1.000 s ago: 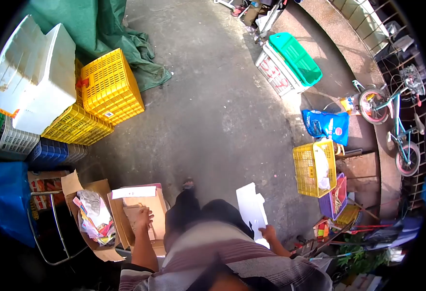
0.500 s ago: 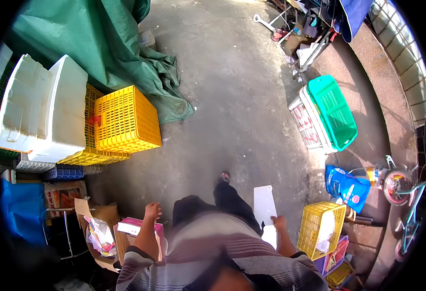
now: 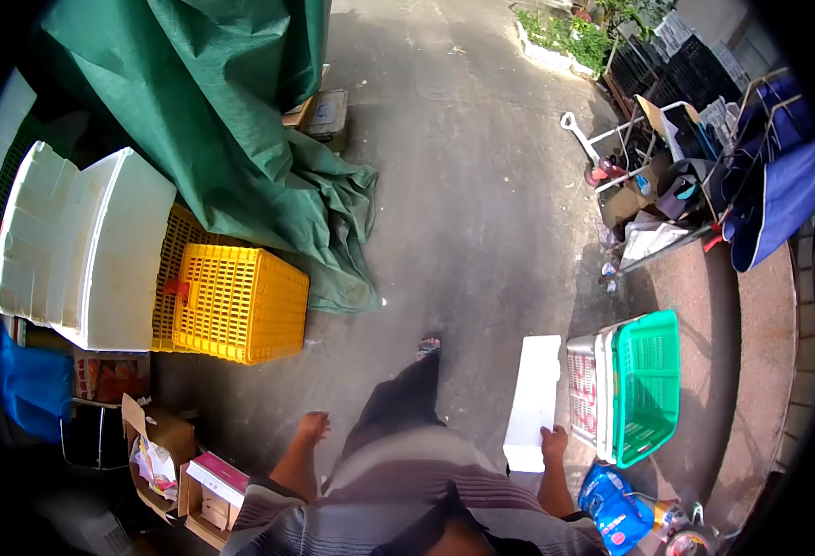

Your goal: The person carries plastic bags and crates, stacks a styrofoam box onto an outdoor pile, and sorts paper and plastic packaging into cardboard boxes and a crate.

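Observation:
A flat white piece [image 3: 533, 398], which looks like card or foam, hangs from my right hand [image 3: 553, 443], whose fingers are closed on its lower right edge. Just right of that piece stand stacked baskets, the outermost a green one [image 3: 649, 389]. My left hand [image 3: 313, 426] is held out at my left side, with its fingers partly curled and nothing visible in it. Below and to the left of this hand are a pink and white box [image 3: 218, 477] and an open cardboard box [image 3: 171, 435] with papers inside.
Yellow crates [image 3: 250, 301] and white foam boxes [image 3: 120, 250] stand at the left beneath a green tarp [image 3: 213, 120]. A loaded cart [image 3: 649, 176] is at the upper right. A blue bag [image 3: 614, 510] lies at the lower right.
The view has moved forward along the concrete, and the crates and baskets sit lower in it. My left hand has left the cardboard box. The white piece remains in my right hand.

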Tool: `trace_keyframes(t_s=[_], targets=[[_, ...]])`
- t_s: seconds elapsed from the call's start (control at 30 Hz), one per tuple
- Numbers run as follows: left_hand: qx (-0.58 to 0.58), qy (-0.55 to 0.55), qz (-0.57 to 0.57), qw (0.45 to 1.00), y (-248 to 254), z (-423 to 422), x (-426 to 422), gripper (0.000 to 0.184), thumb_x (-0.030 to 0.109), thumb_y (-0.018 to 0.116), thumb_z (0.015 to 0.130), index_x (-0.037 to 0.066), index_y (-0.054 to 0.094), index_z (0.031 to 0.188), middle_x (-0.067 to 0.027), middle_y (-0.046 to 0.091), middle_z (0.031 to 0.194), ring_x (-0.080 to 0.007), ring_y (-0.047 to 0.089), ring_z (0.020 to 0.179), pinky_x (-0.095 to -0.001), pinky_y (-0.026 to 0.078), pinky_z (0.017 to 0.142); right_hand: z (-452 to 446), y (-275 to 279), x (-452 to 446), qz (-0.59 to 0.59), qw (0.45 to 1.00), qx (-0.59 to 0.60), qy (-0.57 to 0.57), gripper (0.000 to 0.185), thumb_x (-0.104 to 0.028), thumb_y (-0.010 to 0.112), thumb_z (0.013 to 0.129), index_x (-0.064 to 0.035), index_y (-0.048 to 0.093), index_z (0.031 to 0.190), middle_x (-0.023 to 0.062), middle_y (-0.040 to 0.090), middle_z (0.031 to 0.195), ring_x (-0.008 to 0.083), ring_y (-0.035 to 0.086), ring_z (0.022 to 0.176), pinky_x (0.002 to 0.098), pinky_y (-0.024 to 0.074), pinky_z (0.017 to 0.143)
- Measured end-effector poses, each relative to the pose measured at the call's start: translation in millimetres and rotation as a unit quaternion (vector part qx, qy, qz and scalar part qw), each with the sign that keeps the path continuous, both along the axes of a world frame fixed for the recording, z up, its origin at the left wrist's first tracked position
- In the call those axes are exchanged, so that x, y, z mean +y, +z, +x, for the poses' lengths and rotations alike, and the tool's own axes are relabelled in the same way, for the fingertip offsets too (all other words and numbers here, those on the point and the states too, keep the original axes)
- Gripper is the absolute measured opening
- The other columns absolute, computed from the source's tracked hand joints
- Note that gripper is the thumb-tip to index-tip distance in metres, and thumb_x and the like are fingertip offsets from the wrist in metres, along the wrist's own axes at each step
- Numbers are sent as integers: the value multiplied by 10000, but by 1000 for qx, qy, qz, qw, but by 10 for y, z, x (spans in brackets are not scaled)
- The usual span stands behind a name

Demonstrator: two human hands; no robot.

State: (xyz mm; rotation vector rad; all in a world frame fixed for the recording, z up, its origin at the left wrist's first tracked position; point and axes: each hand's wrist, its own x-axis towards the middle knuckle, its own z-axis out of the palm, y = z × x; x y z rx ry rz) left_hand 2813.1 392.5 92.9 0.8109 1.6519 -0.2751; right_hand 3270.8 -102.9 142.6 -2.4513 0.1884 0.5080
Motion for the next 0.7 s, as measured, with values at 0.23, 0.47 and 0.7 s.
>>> trace_keyframes(t_s=[0.23, 0.47, 0.7], targets=[[-53, -84, 67, 993, 657, 2601, 1395, 345, 286, 608, 905, 64, 644, 1167, -73, 695, 967, -197, 666, 803, -347, 478, 572, 1741, 875, 1099, -10, 999, -9, -44, 533, -225, 746, 754, 120, 616, 1139, 242, 676, 1012, 314, 649, 918, 386, 511, 833], [-159, 23, 198, 967, 931, 4608, 2749, 308, 285, 595, 947, 99, 629, 1189, -43, 689, 984, -163, 648, 786, -325, 489, 619, 3693, -406, 1573, 26, 997, 36, -57, 365, -133, 748, 719, 97, 649, 986, 124, 663, 793, 212, 603, 656, 365, 473, 593], [32, 28, 76, 996, 339, 5111, 2816, 306, 327, 588, 915, 73, 660, 1068, -75, 686, 859, -213, 663, 674, -375, 493, 508, 6172, -165, 3531, -92, 988, 73, 96, 298, -187, 748, 698, 77, 681, 819, 221, 676, 768, 310, 662, 714, 446, 512, 687]])
